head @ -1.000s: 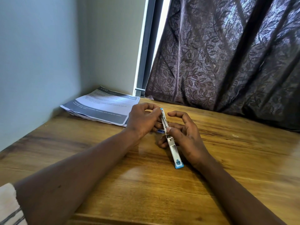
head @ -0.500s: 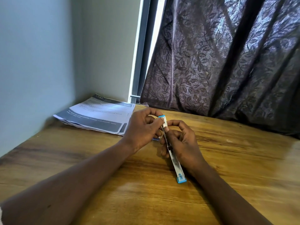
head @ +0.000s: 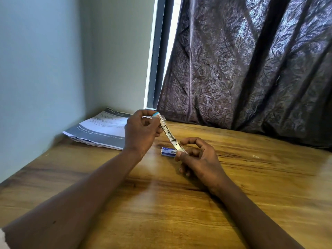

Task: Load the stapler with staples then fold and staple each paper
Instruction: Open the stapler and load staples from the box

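Stapler (head: 168, 134) off the table (head: 251, 194), held aslant between both hands above the middle of the far half. Left hand (head: 142, 130) pinches the upper, blue-capped end, fingers curled round it; right hand (head: 199, 157) pinches the lower end between thumb and forefinger, other fingers loosely bent. Two-ended grip is likely there to steady the body while the metal channel is pulled or swung open for loading; pale metal face turned up toward the camera, probably so the channel can be seen. Whether the magazine is open: cannot tell, detail too fine. Staple box (head: 168, 152), small and blue-white, lies flat on the table just under the stapler's lower end, beside the right thumb, within reach for the next step by my reading. Papers (head: 100, 130) stacked at the far left corner against the wall (head: 45, 69), well apart from the hands, parked until folding starts. Curtain (head: 251, 69) hangs along the far edge. Judgement: loading step in hand, no staples seen out of the box, no sheet folded
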Demonstrator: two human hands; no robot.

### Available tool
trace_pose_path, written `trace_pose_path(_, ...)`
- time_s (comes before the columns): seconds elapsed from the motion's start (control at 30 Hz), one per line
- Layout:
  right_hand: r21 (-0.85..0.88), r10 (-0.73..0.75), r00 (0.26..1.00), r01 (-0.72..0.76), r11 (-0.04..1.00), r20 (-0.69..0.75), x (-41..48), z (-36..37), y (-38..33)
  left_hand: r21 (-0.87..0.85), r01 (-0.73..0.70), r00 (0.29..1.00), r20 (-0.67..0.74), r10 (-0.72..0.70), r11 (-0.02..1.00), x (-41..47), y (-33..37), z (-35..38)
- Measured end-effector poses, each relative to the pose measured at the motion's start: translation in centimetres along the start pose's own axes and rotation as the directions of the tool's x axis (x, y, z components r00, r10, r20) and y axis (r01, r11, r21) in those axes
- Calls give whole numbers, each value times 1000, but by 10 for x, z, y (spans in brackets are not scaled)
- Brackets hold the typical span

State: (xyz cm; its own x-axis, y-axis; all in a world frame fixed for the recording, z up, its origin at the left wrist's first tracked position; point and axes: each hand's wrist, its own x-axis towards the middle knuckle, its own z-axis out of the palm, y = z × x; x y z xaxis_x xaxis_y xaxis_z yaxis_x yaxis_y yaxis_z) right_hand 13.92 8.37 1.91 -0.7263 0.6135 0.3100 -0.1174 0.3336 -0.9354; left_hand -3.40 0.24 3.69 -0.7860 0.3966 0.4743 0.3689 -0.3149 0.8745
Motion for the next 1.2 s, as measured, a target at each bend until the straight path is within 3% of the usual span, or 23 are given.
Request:
trace_pose_path(0.1,-43,-78,996,76,996,-37,0,0,1,87,-46,996,-66,52,995,3,-1,-3)
trace_pose_path(0.2,-81,-147,986,140,987,-75,1,-1,3,90,-40,999,-25,42,995,-1,1,-2)
trace_pose_path(0.43,-268,-326,924,268,925,-201,5,-5,10,58,-61,929,368,35,996,-22,3,13)
trace_pose_path(0.6,-142,-184,975,166,976,-125,7,-7,13,-79,42,833,553,9,996,-17,7,2)
trace_pose_path(0.7,-189,-207,966,177,966,-152,7,-7,12,8,-40,751,660,25,999,-14,5,-2)
trace_pose_path(0.87,-230,-215,954,165,959,-210,7,-11,12,71,-104,763,646,33,992,-15,4,2)
trace_pose_path(1.2,-264,-253,937,188,946,-242,6,-12,10,6,-34,765,643,22,999,-15,1,3)
